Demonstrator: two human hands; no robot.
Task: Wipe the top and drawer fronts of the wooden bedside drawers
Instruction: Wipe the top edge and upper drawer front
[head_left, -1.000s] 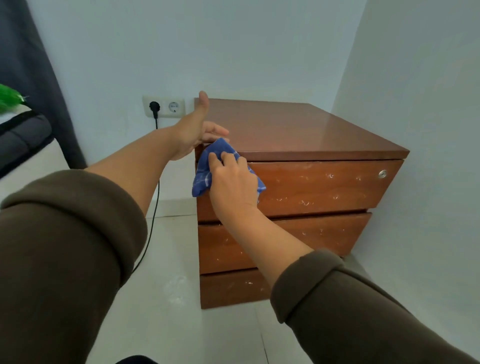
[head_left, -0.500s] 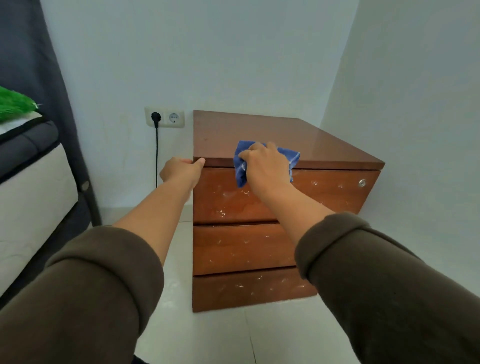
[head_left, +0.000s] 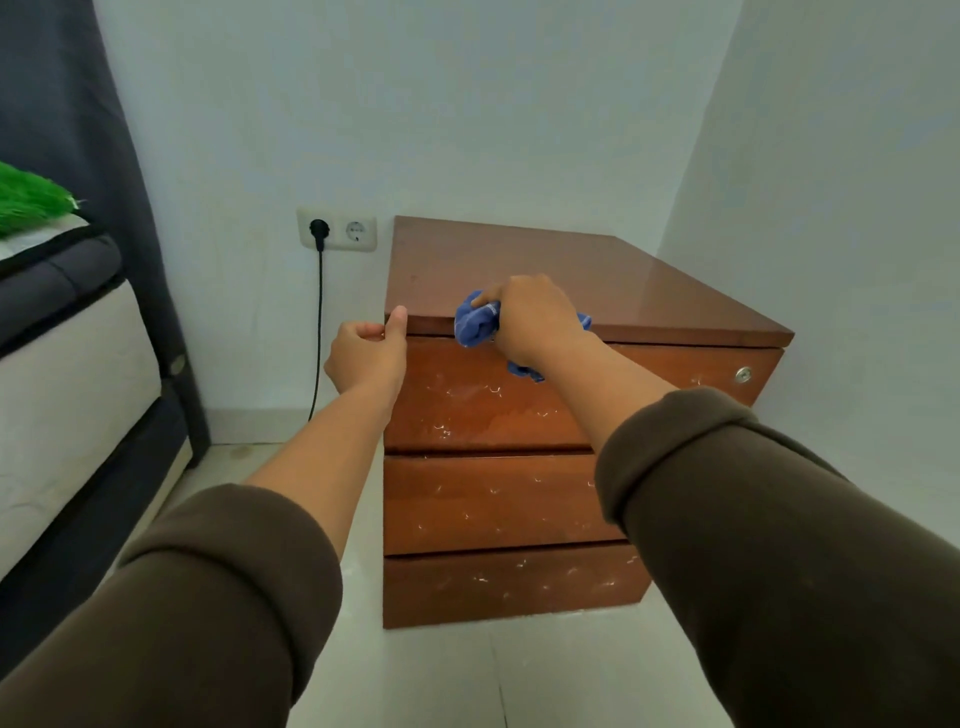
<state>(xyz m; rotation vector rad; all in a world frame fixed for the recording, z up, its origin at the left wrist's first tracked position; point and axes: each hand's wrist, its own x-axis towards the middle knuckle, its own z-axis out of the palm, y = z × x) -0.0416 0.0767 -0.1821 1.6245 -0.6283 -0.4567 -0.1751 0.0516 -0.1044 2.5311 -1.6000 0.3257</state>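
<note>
One cloth (head_left: 475, 325) | bunched under right hand (head_left: 537, 322) fingers | drawers (head_left: 597, 280) front edge

Floor (head_left: 447, 675): pale glossy tiles w/ thin grout lines, runs from the back wall fwd to the bottom edge. Wooden bedside drawers (head_left: 493, 499) stand directly on it in the right rear corner of the room, base flat on the tiles, back to the wall, right side near the side wall. 3 drawer fronts stacked, all w/ whitish scuffs. Bed (head_left: 62, 395) also sits on the floor at left, dark base w/ lighter mattress above, well apart from the drawers; bare strip of tile between them. Black cable (head_left: 318, 332) drops from the wall socket toward the floor just left of the drawers; where it ends can't be seen.
</note>
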